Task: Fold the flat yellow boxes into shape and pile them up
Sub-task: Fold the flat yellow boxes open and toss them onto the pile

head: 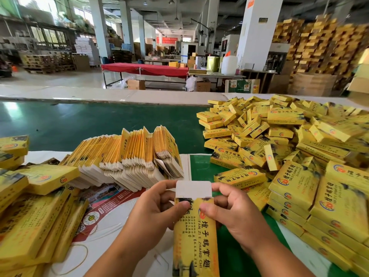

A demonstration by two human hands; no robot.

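Note:
I hold one yellow box (194,240) upright in front of me, its white top flap (193,189) standing open. My left hand (157,208) grips its left edge, thumb pressed on the printed front. My right hand (233,214) grips the right edge the same way, fingers behind the flap. A stack of flat yellow boxes (127,156) leans on edge just beyond my hands. A big loose pile of folded yellow boxes (279,140) covers the table to the right.
More yellow boxes (36,212) lie stacked at the left. A green conveyor belt (89,124) runs across behind the stack. Printed paper sheets (107,198) lie under my hands. Tall stacks of boxes (319,48) fill the hall at back right.

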